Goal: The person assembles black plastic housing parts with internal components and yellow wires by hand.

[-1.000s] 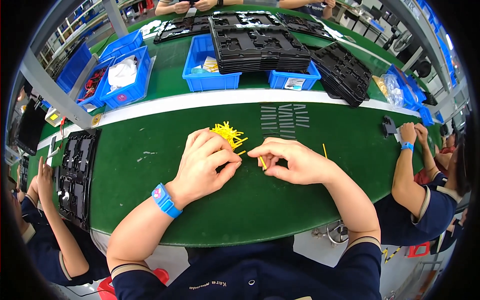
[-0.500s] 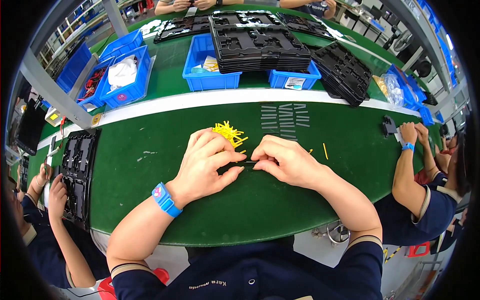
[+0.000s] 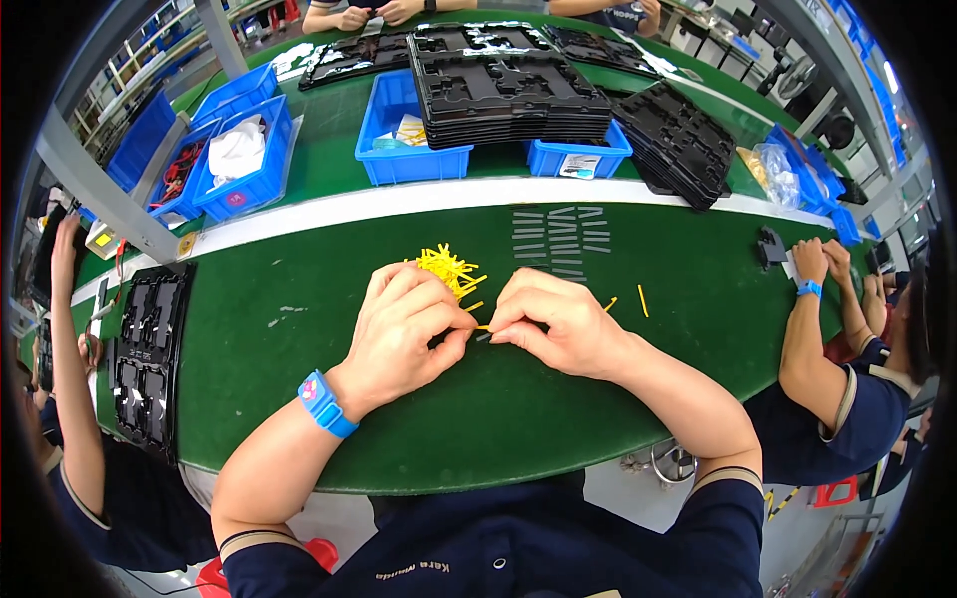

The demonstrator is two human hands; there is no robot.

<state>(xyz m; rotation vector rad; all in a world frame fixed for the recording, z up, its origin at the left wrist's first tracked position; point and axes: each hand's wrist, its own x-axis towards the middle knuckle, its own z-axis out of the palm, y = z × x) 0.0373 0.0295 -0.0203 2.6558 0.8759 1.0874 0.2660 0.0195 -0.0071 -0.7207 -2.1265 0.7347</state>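
Note:
Above the green tabletop, my left hand (image 3: 407,321) and my right hand (image 3: 558,321) meet with fingers pinched. A short yellow strip (image 3: 482,327) bridges the gap between their fingertips, and both appear to hold it. Just under it a thin grey strip (image 3: 484,337) shows by my right fingertips; whether it is attached to the yellow one I cannot tell. A heap of yellow strips (image 3: 447,267) lies behind my left hand. Rows of grey strips (image 3: 563,237) are laid out beyond my right hand. Two loose yellow strips (image 3: 643,301) rest right of that hand.
Stacked black trays (image 3: 513,95) sit over blue bins (image 3: 414,165) at the back. More black trays (image 3: 674,145) lean at back right, and another black tray (image 3: 152,359) stands left. A white cloth-like bundle (image 3: 237,151) fills a bin. Co-workers' arms (image 3: 805,319) reach in on both sides.
My fingertips have come closer together, and a yellow strip now shows between them where a dark thin piece showed before. At the left, a co-worker's arm has risen toward the back.

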